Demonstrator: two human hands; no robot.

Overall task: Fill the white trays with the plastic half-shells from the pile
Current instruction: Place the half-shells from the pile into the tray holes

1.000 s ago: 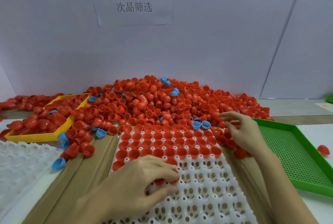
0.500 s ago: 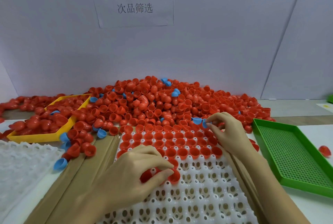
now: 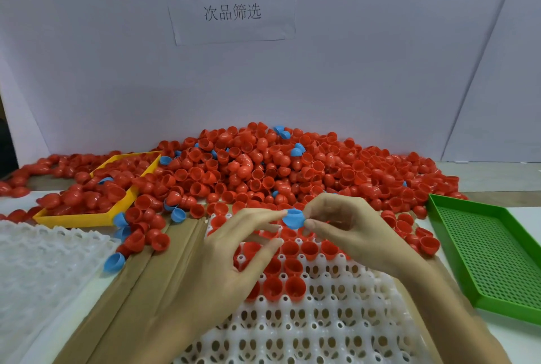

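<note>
Over the white tray's (image 3: 322, 331) far rows, my right hand (image 3: 348, 229) pinches a blue shell (image 3: 293, 218) while my left hand's (image 3: 231, 258) extended fingertip touches it.

Your hands meet over the white tray (image 3: 307, 331): right hand (image 3: 351, 232) pinches a blue shell (image 3: 293, 218), left hand (image 3: 231, 255) touches its edge with a fingertip. Behind lies the red pile (image 3: 263, 167); a green tray (image 3: 491, 255) sits right.
</note>
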